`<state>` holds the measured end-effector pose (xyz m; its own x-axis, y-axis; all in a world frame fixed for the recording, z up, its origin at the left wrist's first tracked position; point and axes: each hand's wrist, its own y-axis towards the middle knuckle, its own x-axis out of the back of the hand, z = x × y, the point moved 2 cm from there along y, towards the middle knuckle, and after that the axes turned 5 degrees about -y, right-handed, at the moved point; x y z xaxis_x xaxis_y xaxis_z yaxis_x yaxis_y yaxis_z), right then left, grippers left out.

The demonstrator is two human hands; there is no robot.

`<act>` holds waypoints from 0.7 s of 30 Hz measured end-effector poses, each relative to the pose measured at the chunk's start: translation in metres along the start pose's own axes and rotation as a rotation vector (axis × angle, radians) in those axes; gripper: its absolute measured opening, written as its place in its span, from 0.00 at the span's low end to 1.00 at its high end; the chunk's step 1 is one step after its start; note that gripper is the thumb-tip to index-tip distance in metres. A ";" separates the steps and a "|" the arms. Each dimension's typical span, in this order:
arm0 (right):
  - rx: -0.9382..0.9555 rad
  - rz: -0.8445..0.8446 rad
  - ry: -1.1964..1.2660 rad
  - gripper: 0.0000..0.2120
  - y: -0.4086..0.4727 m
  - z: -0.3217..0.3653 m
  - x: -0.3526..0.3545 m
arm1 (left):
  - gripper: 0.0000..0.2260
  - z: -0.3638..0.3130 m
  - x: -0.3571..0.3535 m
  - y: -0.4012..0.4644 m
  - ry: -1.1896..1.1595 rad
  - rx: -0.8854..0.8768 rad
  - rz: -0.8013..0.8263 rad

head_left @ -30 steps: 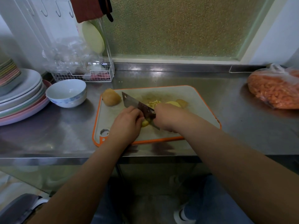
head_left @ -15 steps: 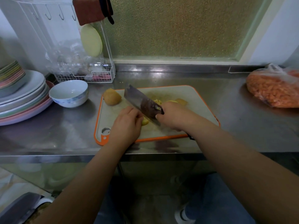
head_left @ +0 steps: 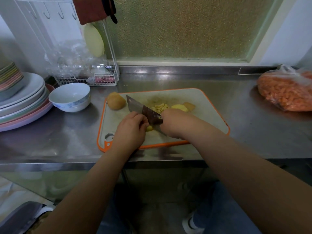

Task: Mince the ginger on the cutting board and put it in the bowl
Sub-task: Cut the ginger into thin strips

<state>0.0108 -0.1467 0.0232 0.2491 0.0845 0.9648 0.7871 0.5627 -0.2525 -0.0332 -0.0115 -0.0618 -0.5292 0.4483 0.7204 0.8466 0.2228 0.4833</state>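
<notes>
Since 0.5 s ago the cleaver (head_left: 145, 112) has dropped from a raised tilt to sit lower over the board (head_left: 209, 112), edge at the ginger piece (head_left: 149, 128). Right hand (head_left: 175, 123) grips the cleaver handle, fingers wrapped round it; no writing legible on the blade. Left hand (head_left: 130, 128) has fingers curled down on the yellow ginger piece, which shows only as a sliver between hand and blade. Minced ginger (head_left: 160, 107) lies in a small pale heap on the board behind the blade, with ginger slices (head_left: 181, 108) just right of it. Whole lump (head_left: 115, 100) sits at the board's far left corner, overlapping the orange rim. Bowl (head_left: 70, 97), white with faint blue pattern, stands on the steel counter (head_left: 50, 142) left of the board; nothing visible inside. Plates (head_left: 25, 102) stacked at far left, touching or just beside the bowl. Wire rack (head_left: 87, 78) behind the bowl holds clear plastic and a pale green plate. Plastic bag (head_left: 287, 90) at far right holds orange pieces; no labels readable.
</notes>
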 end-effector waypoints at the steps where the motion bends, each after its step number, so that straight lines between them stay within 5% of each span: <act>1: 0.010 0.006 -0.022 0.10 0.001 0.002 0.000 | 0.01 0.000 0.000 0.000 0.001 -0.004 0.001; 12: -0.005 -0.057 0.255 0.07 0.003 -0.018 -0.021 | 0.03 0.000 0.000 -0.003 0.007 0.000 -0.031; 21: 0.026 -0.119 0.136 0.11 -0.008 -0.012 -0.003 | 0.04 0.000 0.002 -0.006 0.014 0.008 -0.024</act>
<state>0.0110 -0.1613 0.0213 0.2308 -0.0951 0.9683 0.8011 0.5834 -0.1337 -0.0394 -0.0123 -0.0636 -0.5503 0.4307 0.7153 0.8339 0.2404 0.4968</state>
